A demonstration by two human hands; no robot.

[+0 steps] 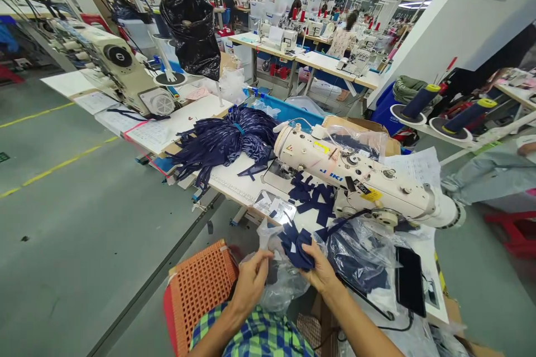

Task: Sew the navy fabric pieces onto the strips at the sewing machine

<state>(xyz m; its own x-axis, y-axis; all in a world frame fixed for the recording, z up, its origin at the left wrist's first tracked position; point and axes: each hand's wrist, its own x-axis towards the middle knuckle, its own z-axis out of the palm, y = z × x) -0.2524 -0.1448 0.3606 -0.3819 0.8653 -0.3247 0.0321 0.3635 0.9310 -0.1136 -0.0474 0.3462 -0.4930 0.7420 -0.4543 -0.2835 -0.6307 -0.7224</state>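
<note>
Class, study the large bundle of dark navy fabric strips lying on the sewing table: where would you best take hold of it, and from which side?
Grip the bundle of dark navy fabric strips at its blue tie band, coming from above. The strips are gathered tight there and fan out loose toward the table edge, so a grip elsewhere would likely catch only a few.

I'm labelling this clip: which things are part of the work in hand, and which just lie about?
In hand:
left hand on the clear plastic bag
right hand gripping navy fabric pieces

Lying about:
sewing machine
bundle of navy strips
orange crate
black phone
thread cones
</note>
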